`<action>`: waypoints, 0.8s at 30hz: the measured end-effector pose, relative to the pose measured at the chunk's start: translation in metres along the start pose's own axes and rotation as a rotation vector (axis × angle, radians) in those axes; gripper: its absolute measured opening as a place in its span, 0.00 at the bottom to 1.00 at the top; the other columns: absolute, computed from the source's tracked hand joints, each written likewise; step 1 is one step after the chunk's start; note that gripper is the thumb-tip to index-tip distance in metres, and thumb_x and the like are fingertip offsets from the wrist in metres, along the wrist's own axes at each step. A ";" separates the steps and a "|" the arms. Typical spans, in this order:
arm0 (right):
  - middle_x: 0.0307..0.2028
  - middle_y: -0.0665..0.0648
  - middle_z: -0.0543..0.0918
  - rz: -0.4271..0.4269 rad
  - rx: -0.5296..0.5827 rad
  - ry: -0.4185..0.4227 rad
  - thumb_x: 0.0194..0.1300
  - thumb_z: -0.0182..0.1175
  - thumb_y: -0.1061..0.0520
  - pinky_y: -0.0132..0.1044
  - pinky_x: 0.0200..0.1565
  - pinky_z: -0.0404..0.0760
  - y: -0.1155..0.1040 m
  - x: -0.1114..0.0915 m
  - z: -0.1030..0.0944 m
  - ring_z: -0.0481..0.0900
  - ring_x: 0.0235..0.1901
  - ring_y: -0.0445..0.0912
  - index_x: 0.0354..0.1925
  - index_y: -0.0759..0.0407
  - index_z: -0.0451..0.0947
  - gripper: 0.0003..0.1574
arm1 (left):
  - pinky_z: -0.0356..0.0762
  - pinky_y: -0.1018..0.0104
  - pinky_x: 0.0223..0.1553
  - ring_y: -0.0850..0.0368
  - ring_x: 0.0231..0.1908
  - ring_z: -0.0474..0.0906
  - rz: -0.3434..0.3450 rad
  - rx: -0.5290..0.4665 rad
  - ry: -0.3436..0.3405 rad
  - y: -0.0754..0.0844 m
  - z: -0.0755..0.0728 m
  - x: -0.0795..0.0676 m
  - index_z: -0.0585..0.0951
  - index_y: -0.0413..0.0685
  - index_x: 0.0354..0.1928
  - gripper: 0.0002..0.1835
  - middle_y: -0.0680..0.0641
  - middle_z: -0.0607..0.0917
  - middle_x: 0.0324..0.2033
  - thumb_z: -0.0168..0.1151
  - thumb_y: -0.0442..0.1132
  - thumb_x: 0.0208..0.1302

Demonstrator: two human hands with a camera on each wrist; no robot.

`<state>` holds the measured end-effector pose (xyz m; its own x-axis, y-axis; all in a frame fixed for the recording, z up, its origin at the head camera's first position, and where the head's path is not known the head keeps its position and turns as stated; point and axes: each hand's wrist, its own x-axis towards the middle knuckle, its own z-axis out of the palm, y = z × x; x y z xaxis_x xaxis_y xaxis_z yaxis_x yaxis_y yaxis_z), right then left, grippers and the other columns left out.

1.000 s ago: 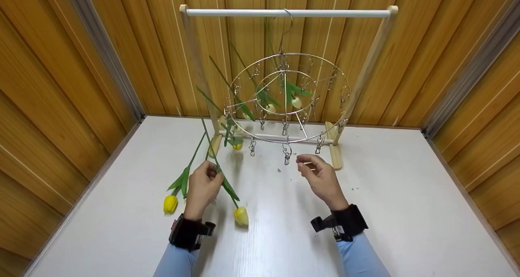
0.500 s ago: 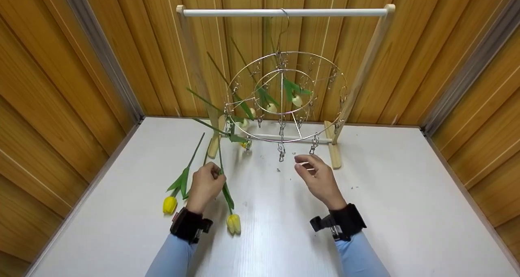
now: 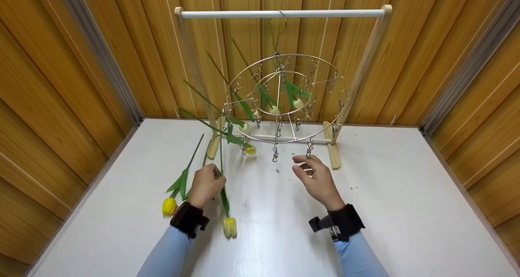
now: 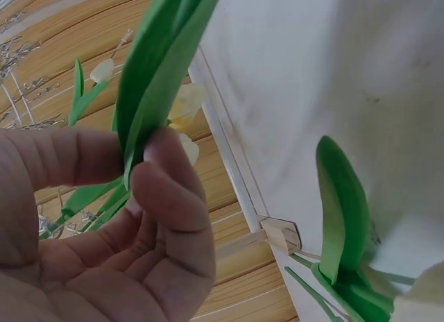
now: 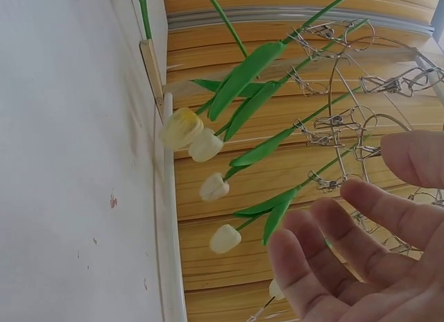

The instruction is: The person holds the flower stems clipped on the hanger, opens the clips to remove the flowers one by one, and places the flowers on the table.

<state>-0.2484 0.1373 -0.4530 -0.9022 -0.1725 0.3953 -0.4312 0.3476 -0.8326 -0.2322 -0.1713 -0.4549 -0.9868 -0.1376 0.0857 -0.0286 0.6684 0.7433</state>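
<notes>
In the head view, my left hand pinches a yellow artificial tulip by its stem and green leaf, bloom toward me. The left wrist view shows the leaf between thumb and fingers. My right hand is held with loosely bent fingers and nothing between them, its fingertips right by a metal clip of the round wire hanger. Several tulips hang from the hanger's left and back clips, among them a white one and a yellow one in the right wrist view.
The hanger hooks over the white bar of a stand with wooden feet. Another yellow tulip lies on the white table, left of my left hand. Wood-look panels enclose the back and sides.
The hanger has turned slightly; its front clips shifted left, and the hung yellow tulip moved right. The tulip in my left hand has swung its bloom left and toward me. My right hand barely moved.
</notes>
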 end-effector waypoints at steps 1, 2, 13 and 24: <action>0.51 0.62 0.83 0.000 0.000 -0.001 0.72 0.63 0.63 0.44 0.50 0.82 0.000 0.000 0.000 0.84 0.49 0.56 0.55 0.65 0.83 0.15 | 0.65 0.66 0.20 0.56 0.20 0.70 -0.002 0.005 -0.005 -0.001 0.000 0.001 0.74 0.42 0.27 0.06 0.48 0.74 0.22 0.60 0.29 0.60; 0.51 0.62 0.83 -0.001 0.000 -0.001 0.72 0.63 0.63 0.43 0.50 0.82 0.000 0.000 0.000 0.84 0.49 0.57 0.55 0.65 0.82 0.15 | 0.65 0.66 0.20 0.56 0.20 0.70 -0.004 0.010 -0.010 -0.001 0.000 0.001 0.74 0.42 0.27 0.06 0.48 0.75 0.22 0.60 0.29 0.60; 0.52 0.62 0.83 -0.054 -0.051 -0.022 0.72 0.63 0.63 0.41 0.48 0.82 0.000 0.000 0.003 0.84 0.47 0.56 0.55 0.66 0.82 0.15 | 0.63 0.66 0.19 0.56 0.19 0.67 -0.062 0.052 -0.076 -0.006 0.005 0.010 0.69 0.47 0.21 0.12 0.51 0.69 0.18 0.58 0.30 0.58; 0.51 0.61 0.83 -0.062 -0.068 -0.040 0.71 0.65 0.63 0.41 0.47 0.83 -0.001 -0.001 0.007 0.85 0.46 0.55 0.56 0.66 0.81 0.17 | 0.64 0.64 0.19 0.54 0.19 0.68 -0.034 0.129 -0.088 -0.014 0.017 0.015 0.72 0.44 0.19 0.11 0.48 0.73 0.18 0.59 0.27 0.56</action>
<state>-0.2469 0.1310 -0.4554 -0.8733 -0.2317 0.4287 -0.4872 0.3969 -0.7779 -0.2495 -0.1704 -0.4748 -0.9949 -0.1008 -0.0003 -0.0765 0.7534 0.6531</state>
